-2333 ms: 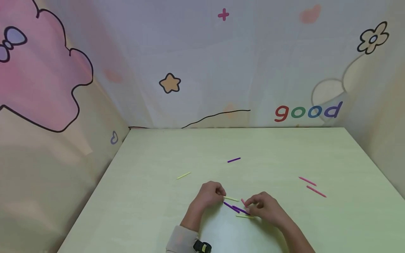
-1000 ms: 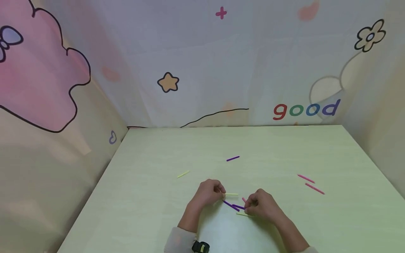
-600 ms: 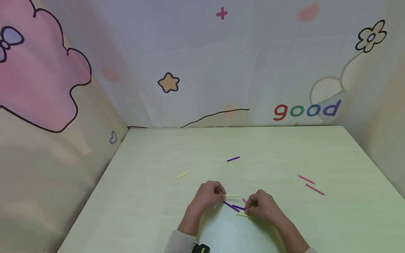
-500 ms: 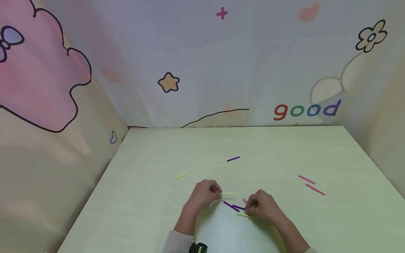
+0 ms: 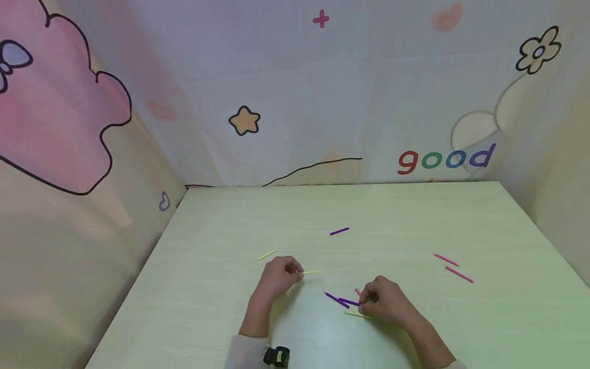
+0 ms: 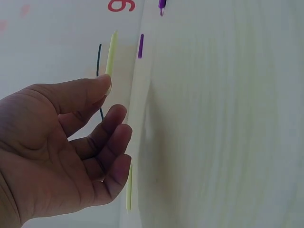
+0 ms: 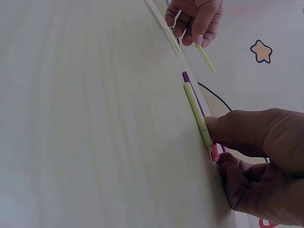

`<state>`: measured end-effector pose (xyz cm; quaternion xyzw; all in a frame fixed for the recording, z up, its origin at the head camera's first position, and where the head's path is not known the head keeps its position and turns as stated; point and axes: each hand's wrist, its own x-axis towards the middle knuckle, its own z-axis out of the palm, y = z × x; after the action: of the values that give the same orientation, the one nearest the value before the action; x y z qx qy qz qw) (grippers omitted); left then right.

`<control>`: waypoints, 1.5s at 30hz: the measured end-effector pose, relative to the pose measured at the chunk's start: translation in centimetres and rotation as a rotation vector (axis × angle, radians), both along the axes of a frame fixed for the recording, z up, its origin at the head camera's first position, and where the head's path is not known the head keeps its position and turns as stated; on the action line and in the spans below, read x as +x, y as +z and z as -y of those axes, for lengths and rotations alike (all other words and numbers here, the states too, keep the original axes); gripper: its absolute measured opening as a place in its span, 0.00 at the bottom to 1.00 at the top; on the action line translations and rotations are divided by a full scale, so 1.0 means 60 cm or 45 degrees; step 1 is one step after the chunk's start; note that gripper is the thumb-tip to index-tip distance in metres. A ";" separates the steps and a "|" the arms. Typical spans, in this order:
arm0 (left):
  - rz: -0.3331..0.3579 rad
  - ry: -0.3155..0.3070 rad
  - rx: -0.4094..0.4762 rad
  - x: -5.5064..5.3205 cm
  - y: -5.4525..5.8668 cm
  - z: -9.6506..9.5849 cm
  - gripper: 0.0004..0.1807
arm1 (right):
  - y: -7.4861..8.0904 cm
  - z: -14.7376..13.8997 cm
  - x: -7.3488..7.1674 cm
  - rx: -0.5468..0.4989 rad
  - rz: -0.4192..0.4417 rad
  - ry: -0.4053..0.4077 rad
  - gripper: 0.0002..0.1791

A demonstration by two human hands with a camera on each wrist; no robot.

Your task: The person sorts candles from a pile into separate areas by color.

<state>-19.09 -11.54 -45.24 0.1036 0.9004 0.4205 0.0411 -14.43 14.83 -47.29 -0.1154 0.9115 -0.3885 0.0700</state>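
My left hand (image 5: 278, 277) pinches a thin yellow stick (image 5: 313, 272) between thumb and index finger. The left wrist view shows that same yellow stick (image 6: 111, 54) standing out from the fingertips, the other fingers loosely bent. Over a small pile, my right hand (image 5: 387, 300) pinches one end of a purple stick (image 5: 349, 302), though the fingers partly hide the grip. A second purple stick (image 5: 335, 299) meets it at a slant. Behind the right fingertips a pink stick (image 5: 357, 291) is mostly covered. Another yellow stick (image 5: 356, 314) lies at the pile's near side.
On the pale table (image 5: 207, 312) lie a loose yellow stick (image 5: 266, 255) beyond my left hand, a purple stick (image 5: 339, 231) farther back, and two pink sticks, one behind (image 5: 446, 260) the other, at the right. A patterned wall (image 5: 295, 92) rises behind the table.
My left hand has lifted its yellow stick off the pile and carried it left and away from me. The right hand stays at the pile, its purple stick now lying flatter across the view.
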 end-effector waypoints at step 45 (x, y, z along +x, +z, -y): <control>0.130 0.602 -0.067 -0.034 -0.022 0.105 0.04 | -0.002 -0.011 -0.003 -0.008 -0.036 0.045 0.09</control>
<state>-21.14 -17.84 -46.56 -0.1325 0.9070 0.3996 -0.0102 -14.61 15.46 -47.42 -0.1371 0.9089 -0.3886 0.0635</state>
